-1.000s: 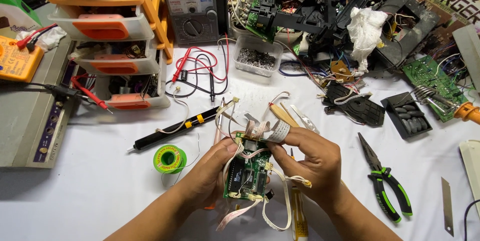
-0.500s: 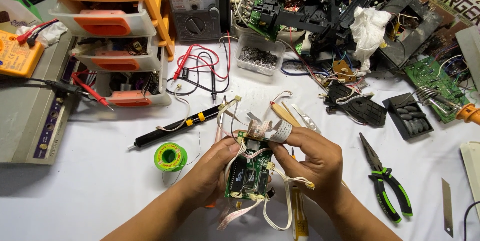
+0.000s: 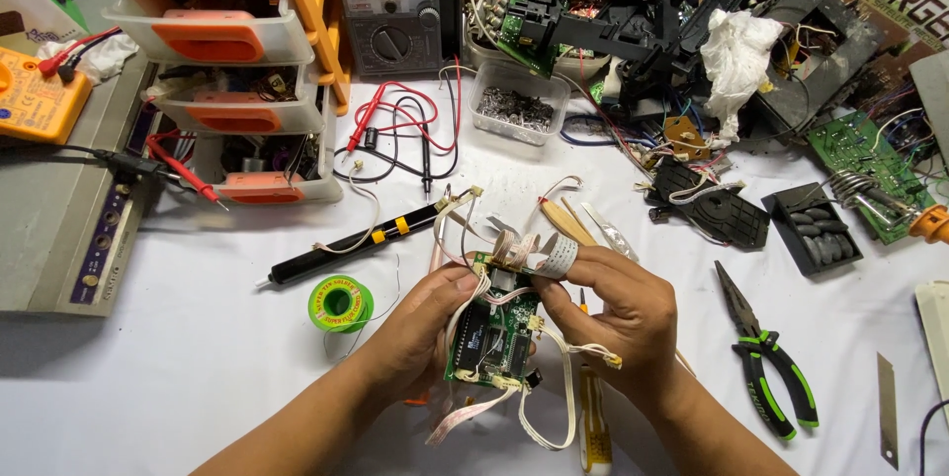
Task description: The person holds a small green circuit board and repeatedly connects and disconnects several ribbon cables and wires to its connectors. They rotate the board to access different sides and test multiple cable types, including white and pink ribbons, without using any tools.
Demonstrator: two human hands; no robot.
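Head view: both hands meet over the near middle of the white table (image 3: pixel 178 377), holding a small green circuit board (image 3: pixel 491 336) between them. The left hand (image 3: pixel 427 330) cups the board's left edge, its thumb curled over the top left corner and its fingers closed behind. The right hand (image 3: pixel 621 313) grips the right edge, fingers bent tight, with thumb and forefinger pinched on a flat white ribbon cable (image 3: pixel 546 257) rising from the board's top. Thin white wires (image 3: pixel 554 407) hang from the board toward the near edge.

Just left of the left hand lies a green spool of solder (image 3: pixel 339 303), and beyond it a black desoldering pump (image 3: pixel 341 249) slants across the table. Green-handled pliers (image 3: pixel 766 362) rest to the right of the right hand, well apart from it. Toward the far left corner stands an orange drawer cabinet (image 3: pixel 232 51), an analog multimeter (image 3: pixel 393 3) beside it, red and black test leads (image 3: pixel 400 125) looped in front. A clear box of small metal parts (image 3: pixel 518 106) sits near the far edge, beside a heap of black plastic frames and boards (image 3: pixel 643 11).
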